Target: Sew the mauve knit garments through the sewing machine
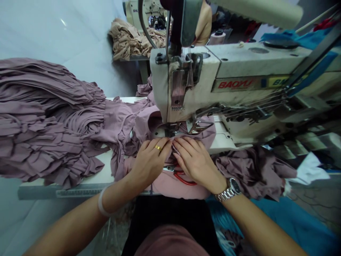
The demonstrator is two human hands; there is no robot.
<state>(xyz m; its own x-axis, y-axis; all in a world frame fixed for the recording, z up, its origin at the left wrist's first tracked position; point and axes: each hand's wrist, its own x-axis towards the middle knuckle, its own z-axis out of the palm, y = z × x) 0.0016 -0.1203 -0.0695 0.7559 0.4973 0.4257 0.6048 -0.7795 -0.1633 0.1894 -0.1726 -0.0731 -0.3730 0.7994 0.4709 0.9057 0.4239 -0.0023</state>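
My left hand (150,158) and my right hand (194,160) lie side by side on a mauve fabric piece (170,185), just in front of the presser foot (177,131) of a white sewing machine (234,89). Both hands press the cloth with fingers bent and close together, their tips meeting at the fabric edge under the foot. A gold ring shows on my left hand and a metal watch (230,190) on my right wrist. Red-handled scissors (183,177) lie partly hidden beneath my right hand.
A big stack of mauve cut pieces (45,117) fills the table's left side. More mauve fabric (253,170) hangs at the right, beside blue cloth (301,224). Beige fabric (130,39) lies on a far table by another sewing machine.
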